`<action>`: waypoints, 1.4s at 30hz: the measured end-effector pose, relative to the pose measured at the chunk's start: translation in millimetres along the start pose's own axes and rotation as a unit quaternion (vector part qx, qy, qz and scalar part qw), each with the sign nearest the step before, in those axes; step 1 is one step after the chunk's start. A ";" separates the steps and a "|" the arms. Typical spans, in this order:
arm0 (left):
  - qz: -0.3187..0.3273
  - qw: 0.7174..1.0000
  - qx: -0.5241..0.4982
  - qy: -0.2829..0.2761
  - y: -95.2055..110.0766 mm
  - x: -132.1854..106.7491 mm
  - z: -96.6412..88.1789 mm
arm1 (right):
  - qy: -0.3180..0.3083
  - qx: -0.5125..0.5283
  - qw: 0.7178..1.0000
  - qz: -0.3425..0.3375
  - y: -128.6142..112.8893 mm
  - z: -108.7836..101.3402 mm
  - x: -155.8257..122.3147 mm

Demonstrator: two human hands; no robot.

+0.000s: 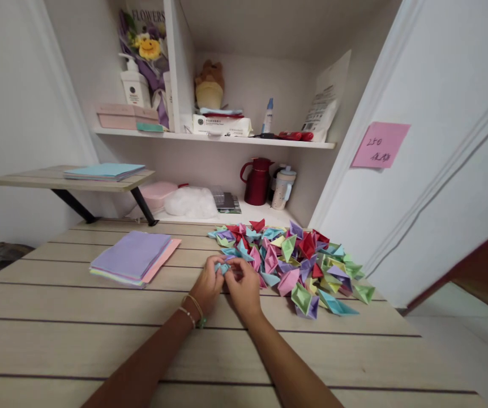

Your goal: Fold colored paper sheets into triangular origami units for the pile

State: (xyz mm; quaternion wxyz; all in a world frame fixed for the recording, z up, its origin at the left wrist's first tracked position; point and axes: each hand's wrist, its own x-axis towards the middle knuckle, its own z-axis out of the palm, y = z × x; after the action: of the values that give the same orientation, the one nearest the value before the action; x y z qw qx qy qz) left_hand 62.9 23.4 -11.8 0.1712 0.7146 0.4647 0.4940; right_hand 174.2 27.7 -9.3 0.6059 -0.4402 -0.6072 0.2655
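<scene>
The left grip (207, 288) and right grip (243, 290) meet low over the desk (57, 351), pinching one small light-blue folded paper (222, 268) between their fingertips. Just right of the right grip and beyond it spreads a heap of folded paper shapes (299, 260) in red, pink, green, blue and purple. Left of the left grip, apart from it, lies a flat stack of coloured sheets (133, 256), purple on top. Thin bracelets (191, 310) circle the left wrist.
</scene>
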 end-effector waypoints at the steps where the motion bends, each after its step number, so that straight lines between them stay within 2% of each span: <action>1: -0.007 1.000 -0.010 0.004 0.4 -0.3 -0.7 | -0.008 0.003 1.000 -0.003 -0.5 -0.7 -0.4; 8: -0.047 0.996 -0.079 0.006 0.6 -1.3 -3.6 | -0.059 0.011 0.998 -0.034 -2.9 -6.5 1.9; 17: -0.095 0.984 -0.148 -0.013 -3.4 2.3 -0.9 | -0.044 -0.001 0.999 -0.015 1.5 -8.1 6.0; 22: -0.096 0.987 -0.125 -0.041 4.1 2.0 -3.7 | -0.058 0.036 0.997 0.046 0.0 -8.6 4.2; 29: -0.111 0.981 -0.160 -0.018 10.9 -4.1 -2.1 | -0.074 0.117 0.981 0.135 -1.3 -6.8 -4.8; 37: -0.124 0.978 -0.168 0.002 12.5 -5.3 -3.2 | -0.065 0.132 0.978 0.151 -4.3 -8.4 -10.1; 42: -0.114 0.985 -0.128 0.008 10.2 -1.9 -5.3 | -0.057 0.133 0.978 0.153 -1.1 -7.2 -8.9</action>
State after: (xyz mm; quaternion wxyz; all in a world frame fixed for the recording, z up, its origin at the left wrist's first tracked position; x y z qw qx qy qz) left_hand 63.2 15.5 -3.3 0.3125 0.6254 0.4774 0.5323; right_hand 179.9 18.0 -11.9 0.5758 -0.4276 -0.5251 0.4580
